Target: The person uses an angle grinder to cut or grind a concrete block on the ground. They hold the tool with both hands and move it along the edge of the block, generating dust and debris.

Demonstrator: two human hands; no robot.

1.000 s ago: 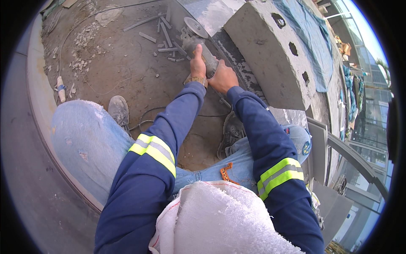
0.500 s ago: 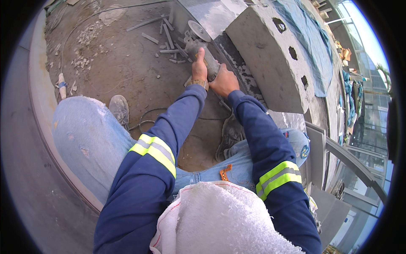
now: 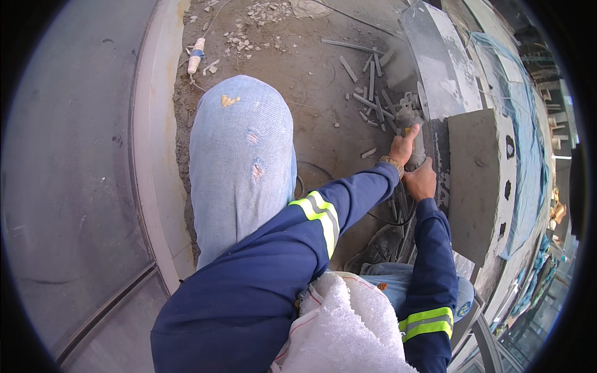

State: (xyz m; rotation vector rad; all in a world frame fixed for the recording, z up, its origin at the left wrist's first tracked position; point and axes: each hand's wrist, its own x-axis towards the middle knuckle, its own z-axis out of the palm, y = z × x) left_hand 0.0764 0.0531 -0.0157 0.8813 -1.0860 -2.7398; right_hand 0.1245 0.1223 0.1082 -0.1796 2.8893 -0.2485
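The left hand (image 3: 403, 148) is closed around the front of a grey angle grinder (image 3: 418, 150); the right hand (image 3: 421, 181) is wrapped firmly around its rear end. The disc (image 3: 423, 99) stands beside the edge of a grey slab (image 3: 443, 59) — if it touches, I cannot tell. A concrete block (image 3: 477, 183) with holes lies to the right; on the left, grey strips (image 3: 372, 81) are scattered over dusty ground (image 3: 323, 115) — farther, a white-and-blue connector (image 3: 196, 56).
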